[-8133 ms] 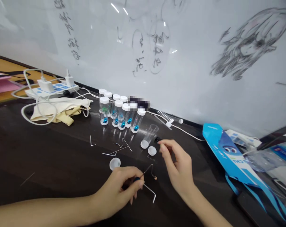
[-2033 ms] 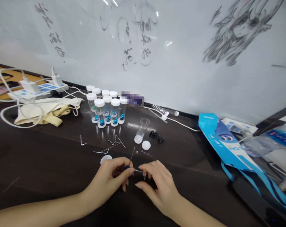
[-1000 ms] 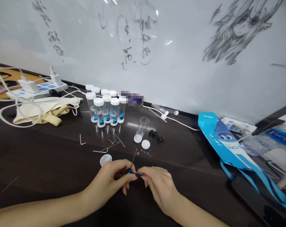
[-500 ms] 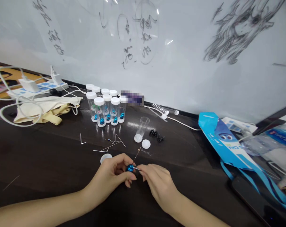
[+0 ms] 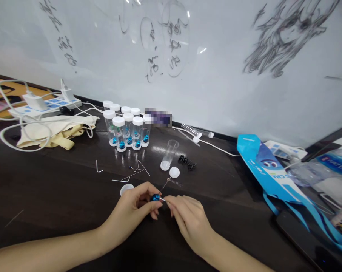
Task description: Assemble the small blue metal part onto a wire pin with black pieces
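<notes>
Between the fingers and thumb of my left hand [image 5: 137, 206] sits a small shiny blue metal piece [image 5: 155, 197], rounded like a bead. A thin wire [image 5: 164, 185] with a small ring at its end sticks up and away from it. My right hand [image 5: 189, 217] pinches a thin silver rod [image 5: 162, 199], whose tip meets the blue piece's right side. The rest of the rod is hidden in the fingers, so its full shape cannot be made out. Close behind my left hand lies a white round cap [image 5: 126, 188].
Several capped clear tubes [image 5: 119, 132] with blue pieces inside stand at the back left. An uncapped clear tube [image 5: 170, 153], a white cap [image 5: 174, 172] and black coiled bits [image 5: 187, 162] lie ahead. L-shaped keys [image 5: 98, 168] lie left, a blue bag [image 5: 268, 170] right.
The blue piece has tipped and risen slightly in my left fingers, its wire now leaning further right. The rod slants more steeply; both hands have barely moved.
</notes>
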{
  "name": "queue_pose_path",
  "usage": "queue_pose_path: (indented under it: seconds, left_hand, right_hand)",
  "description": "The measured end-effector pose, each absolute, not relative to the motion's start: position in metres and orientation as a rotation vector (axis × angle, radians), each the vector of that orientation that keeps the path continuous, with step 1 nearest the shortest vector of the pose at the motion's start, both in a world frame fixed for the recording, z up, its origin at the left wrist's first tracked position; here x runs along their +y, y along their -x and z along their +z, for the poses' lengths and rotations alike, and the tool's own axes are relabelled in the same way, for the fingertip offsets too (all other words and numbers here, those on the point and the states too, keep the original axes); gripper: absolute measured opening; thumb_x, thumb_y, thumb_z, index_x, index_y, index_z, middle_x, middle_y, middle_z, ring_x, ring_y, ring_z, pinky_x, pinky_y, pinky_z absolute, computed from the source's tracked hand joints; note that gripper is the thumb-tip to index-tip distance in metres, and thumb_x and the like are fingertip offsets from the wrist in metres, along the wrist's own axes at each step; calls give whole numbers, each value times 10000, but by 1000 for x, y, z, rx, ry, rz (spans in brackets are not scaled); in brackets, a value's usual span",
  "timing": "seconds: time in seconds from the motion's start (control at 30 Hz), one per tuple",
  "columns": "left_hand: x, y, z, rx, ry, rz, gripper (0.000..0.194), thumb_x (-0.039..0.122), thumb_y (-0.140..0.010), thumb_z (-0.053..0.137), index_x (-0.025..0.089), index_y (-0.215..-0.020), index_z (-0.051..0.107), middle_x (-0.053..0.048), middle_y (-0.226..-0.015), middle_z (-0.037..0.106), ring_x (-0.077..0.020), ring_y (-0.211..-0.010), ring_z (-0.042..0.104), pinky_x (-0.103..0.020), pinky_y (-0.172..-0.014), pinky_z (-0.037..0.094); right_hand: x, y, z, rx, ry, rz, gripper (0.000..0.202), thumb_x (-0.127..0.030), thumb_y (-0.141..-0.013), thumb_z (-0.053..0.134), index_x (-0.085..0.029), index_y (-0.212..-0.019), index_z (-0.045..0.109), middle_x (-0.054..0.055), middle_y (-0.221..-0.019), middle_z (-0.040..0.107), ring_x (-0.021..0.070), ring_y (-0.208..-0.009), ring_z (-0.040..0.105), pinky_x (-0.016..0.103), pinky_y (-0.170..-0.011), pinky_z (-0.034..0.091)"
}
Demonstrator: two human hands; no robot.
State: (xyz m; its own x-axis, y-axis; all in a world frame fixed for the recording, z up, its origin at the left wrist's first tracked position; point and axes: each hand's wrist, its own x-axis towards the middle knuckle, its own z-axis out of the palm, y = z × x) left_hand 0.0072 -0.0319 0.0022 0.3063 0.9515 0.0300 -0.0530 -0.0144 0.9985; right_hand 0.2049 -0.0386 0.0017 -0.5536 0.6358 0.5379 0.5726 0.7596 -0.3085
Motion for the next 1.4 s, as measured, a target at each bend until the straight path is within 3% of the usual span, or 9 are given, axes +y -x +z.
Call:
queue_pose_path:
  seconds: [0.13,0.23,0.33,0.47,0.67,0.83,1.0,1.13,1.4]
  left_hand:
    - [-31,-6,3,912,-1273,1037,114,262,-856,640,160,-844,591,11,-650,651,-134,-556,627,-272,-584,512]
    - [-31,-5,3,862,-1262,1031,127,284,-890,598,162,-907,569,-29,-773,687,-139,-597,636,-280,-583,528]
    - [-32,-7,3,813,-1261,1058,120,287,-929,538,188,-993,518,-45,-884,693,-138,-639,637,-278,-578,539]
    - [-32,-8,1,783,-1279,1089,94,293,-947,509,203,-936,485,-49,-918,685,-131,-630,619,-268,-549,530]
    - [-33,-5,1,794,-1307,1077,112,304,-943,520,192,-941,522,-61,-927,687,-124,-624,576,-249,-535,484]
    - [-31,-4,0,737,-1246,1021,150,310,-928,548,171,-973,581,-45,-835,672,-120,-611,552,-246,-556,455]
    - [-27,-5,0,687,-1166,959,142,283,-902,593,148,-926,634,-35,-795,661,-115,-600,562,-242,-565,463]
    - [-26,-6,-1,678,-1165,897,156,292,-873,635,147,-924,656,-31,-777,665,-120,-603,590,-254,-587,488]
    - [-31,-10,-8,686,-1195,706,232,337,-812,694,139,-930,699,-9,-703,647,-94,-531,569,-198,-477,462]
  right_hand:
    - [-39,-206,-1,-2264,924,121,211,-114,-982,423,-138,-1085,606,46,-769,692,160,-625,638,298,-653,508]
    - [-39,-205,-3,-2255,963,166,200,-121,-979,431,-158,-1073,604,56,-844,715,169,-684,668,300,-684,512]
    - [-38,-204,-3,-2250,1071,230,176,-147,-978,436,-172,-1040,598,41,-810,697,171,-671,658,294,-663,498]
    - [-36,-203,-1,-2255,1224,317,134,-153,-969,452,-193,-977,580,20,-786,660,173,-679,627,293,-665,475]
    - [-35,-202,-2,-2348,1294,271,131,-154,-954,478,-196,-881,579,40,-847,617,207,-782,582,319,-706,460]
    - [-33,-202,0,-2295,1297,378,81,-223,-965,508,-197,-980,582,50,-927,595,218,-850,568,336,-747,456]
    - [-33,-205,7,-2140,1139,557,163,-205,-1002,422,-205,-980,583,33,-899,574,176,-804,560,307,-733,432]
    - [-35,-208,5,-1998,1066,618,177,-214,-1002,417,-221,-1109,557,24,-886,543,162,-784,544,292,-719,424]
    - [-25,-210,-1,-1564,940,1113,390,-442,-1022,335,-177,-1050,620,-11,-665,503,115,-530,410,247,-519,341]
